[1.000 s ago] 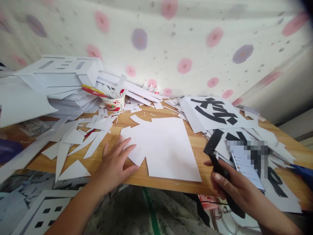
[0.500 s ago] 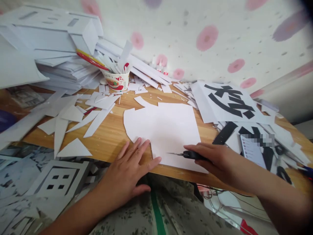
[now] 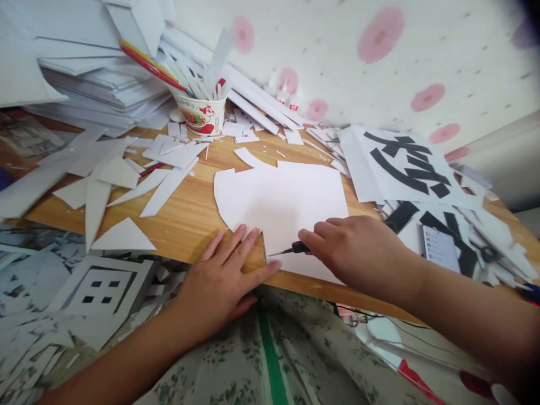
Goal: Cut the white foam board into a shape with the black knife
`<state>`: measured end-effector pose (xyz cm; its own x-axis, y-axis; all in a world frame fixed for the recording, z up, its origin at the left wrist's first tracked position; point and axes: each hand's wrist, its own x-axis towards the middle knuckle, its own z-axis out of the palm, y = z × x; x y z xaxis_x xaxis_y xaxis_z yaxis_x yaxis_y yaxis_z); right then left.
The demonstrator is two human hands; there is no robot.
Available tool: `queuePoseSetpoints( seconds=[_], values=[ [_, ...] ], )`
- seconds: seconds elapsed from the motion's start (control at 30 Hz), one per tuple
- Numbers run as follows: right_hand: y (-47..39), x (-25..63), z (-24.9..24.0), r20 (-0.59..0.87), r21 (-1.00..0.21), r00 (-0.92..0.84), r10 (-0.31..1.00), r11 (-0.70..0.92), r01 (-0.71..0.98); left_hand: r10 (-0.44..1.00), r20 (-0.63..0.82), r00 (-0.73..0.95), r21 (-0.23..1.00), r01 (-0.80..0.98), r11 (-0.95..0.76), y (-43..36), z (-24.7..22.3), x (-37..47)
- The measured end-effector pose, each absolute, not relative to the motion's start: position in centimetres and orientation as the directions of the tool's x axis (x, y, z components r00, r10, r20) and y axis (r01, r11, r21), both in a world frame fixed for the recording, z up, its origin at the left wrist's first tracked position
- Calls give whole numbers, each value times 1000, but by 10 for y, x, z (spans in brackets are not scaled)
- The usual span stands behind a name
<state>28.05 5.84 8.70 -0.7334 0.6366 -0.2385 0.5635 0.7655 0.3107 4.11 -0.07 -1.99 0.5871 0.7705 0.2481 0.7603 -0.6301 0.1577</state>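
A large white board piece (image 3: 304,197) with an irregular cut outline lies flat on the wooden table in front of me. My left hand (image 3: 230,267) rests with spread fingers along its lower left edge, index finger and thumb touching it. In my right hand (image 3: 354,247) I grip a craft knife (image 3: 298,247) with a black handle and a thin pointed blade. The blade points left, its tip by the board's left edge just above my left thumb. Much of the knife's handle is hidden inside my fingers.
White offcuts (image 3: 169,180) litter the table's left side. A paper cup (image 3: 201,116) of strips stands behind. At right lie a sheet with black characters (image 3: 413,163), a phone (image 3: 440,250) and scissors (image 3: 489,256). Cut pieces (image 3: 101,292) are heaped below the table's left edge.
My right hand has moved left with the craft knife, bringing the blade tip to the board's left edge. My left hand stays on the board's edge. The camera view has tilted down slightly.
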Motion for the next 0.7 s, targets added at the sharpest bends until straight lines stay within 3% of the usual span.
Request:
queuePoseSetpoints(
  seconds=[0.47, 0.7],
  values=[
    [53, 265, 96, -344, 275, -672, 656, 754, 596, 769, 289, 571, 115, 776, -620, 1, -21, 43],
    [50, 257, 96, -263, 287, -744, 615, 786, 548, 775, 275, 569, 85, 788, -609, -1, -22, 43]
  ],
)
